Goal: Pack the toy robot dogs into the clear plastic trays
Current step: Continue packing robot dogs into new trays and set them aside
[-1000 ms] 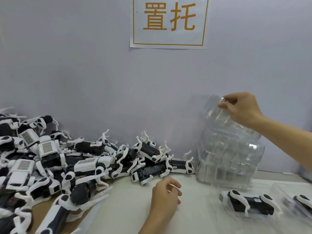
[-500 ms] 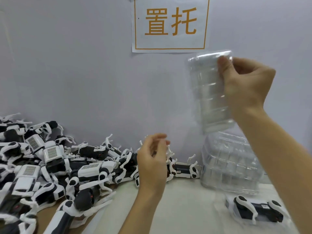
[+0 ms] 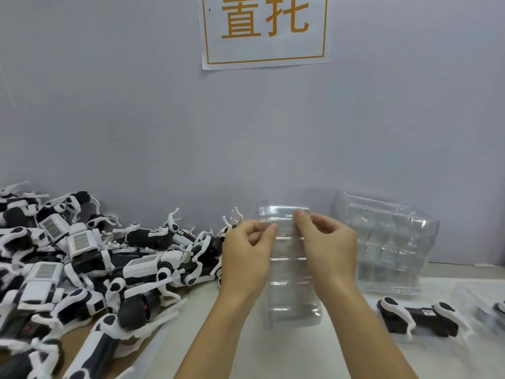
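1. Both hands pinch one clear plastic tray (image 3: 289, 269) at its top edge: left hand (image 3: 247, 250), right hand (image 3: 326, 247). We hold it upright above the tabletop (image 3: 300, 351).
2. Toy robot dogs (image 3: 90, 258) lie heaped at left, one packed dog (image 3: 418, 318) at right.
3. Risk: the thin tray may be two nested; it could buckle or slip.
4. Risk: tangled legs could snag on lifting.

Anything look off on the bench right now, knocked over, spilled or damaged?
Nothing looks damaged. The toy dogs lie in a loose tangled heap on the left, legs interlocked, not lined up. The stack of empty trays leans against the wall. Both hands, left and right, hold one clear tray.
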Available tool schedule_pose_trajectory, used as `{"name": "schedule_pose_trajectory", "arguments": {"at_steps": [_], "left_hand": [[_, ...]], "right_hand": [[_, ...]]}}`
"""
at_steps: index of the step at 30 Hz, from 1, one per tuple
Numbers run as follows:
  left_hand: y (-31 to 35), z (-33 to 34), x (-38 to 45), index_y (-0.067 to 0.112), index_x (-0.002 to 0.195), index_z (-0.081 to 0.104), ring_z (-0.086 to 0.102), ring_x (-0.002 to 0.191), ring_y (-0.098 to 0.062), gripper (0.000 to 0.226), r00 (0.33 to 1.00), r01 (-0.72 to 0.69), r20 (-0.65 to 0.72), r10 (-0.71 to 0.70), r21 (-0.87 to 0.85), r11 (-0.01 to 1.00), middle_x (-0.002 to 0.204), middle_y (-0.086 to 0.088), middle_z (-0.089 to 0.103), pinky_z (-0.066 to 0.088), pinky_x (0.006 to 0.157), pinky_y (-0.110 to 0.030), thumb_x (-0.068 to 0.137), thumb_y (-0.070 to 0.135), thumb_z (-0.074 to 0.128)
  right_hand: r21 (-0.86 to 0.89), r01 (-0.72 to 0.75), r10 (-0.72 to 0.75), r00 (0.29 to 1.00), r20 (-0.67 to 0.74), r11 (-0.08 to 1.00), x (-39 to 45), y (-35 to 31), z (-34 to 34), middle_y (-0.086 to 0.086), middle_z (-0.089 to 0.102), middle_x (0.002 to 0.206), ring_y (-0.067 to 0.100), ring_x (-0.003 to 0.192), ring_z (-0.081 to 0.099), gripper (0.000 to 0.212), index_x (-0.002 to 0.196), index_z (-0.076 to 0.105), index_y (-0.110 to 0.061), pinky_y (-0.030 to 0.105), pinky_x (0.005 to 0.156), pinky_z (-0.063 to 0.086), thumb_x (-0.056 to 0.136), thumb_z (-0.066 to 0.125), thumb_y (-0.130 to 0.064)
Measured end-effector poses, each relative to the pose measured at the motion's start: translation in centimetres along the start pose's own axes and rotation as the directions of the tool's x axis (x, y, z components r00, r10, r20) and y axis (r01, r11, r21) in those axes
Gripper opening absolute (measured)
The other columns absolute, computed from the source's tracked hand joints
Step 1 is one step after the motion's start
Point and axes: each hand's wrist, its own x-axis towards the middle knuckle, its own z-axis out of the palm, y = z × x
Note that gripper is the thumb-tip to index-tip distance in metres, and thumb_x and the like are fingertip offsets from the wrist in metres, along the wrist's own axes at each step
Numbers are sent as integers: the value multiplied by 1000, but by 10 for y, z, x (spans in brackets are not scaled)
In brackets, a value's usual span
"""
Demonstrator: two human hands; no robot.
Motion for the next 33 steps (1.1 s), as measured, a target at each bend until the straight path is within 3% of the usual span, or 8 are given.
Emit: {"name": "schedule_pose_trajectory", "arguments": {"at_steps": [4,8,13,19,22,24,28,33], "left_hand": [[-14,2,-1,12,91,73,65,93,-50,13,996,89,18,-88,-84,992,86,-23,73,51,89,-64,96,21,65],[-17,5,-4,12,93,75,68,92,-44,20,992,112,63,-105,-118,987,93,-26,72,48,93,-65,99,22,59],[-16,1,-3,6,89,76,64,89,-38,26,976,218,84,-203,-242,945,101,-35,67,46,95,-68,101,11,54],[-21,-6,3,-4,94,74,71,91,-39,25,957,289,126,-262,-312,905,97,-26,73,58,86,-52,100,7,52],[-24,-9,4,2,80,77,73,71,-20,31,947,314,175,-269,-336,888,79,-13,74,58,62,-27,99,3,52],[-23,-10,4,2,80,77,72,67,-16,31,940,331,193,-280,-337,881,77,-10,74,56,57,-22,99,2,52],[-21,-10,3,-6,97,72,74,82,-27,23,951,298,175,-254,-307,904,91,-20,74,60,68,-32,100,5,52],[-19,-12,0,-2,103,70,70,95,-40,25,963,224,201,-180,-222,949,99,-25,73,56,89,-55,103,10,49]], "right_hand": [[-57,-98,103,990,97,994,3,15,-7,0,70,97,19,90,69,31,101,63,-19,39,84,56,83,76,-41],[-98,-99,117,974,196,990,2,20,-13,1,67,101,15,92,67,43,100,51,-28,29,75,51,76,80,-48],[-9,-90,89,962,258,996,1,26,-14,9,69,85,26,82,69,44,104,51,-25,44,83,55,76,83,-36],[69,-127,101,951,293,990,1,32,-15,1,72,77,13,75,68,41,106,54,-24,29,71,52,77,82,-32],[109,-142,101,944,315,984,2,32,-15,-4,73,73,9,72,70,40,108,55,-21,29,71,52,78,81,-29],[130,-164,113,938,328,978,2,34,-16,-1,73,76,15,78,71,42,110,56,-19,37,78,56,78,81,-28],[172,-213,141,924,356,962,4,34,-18,13,74,94,33,95,71,51,116,57,-12,53,94,53,75,82,-29],[164,-236,164,917,363,958,7,33,-24,18,73,97,28,88,67,66,111,61,-6,54,88,52,59,83,-39]]}}
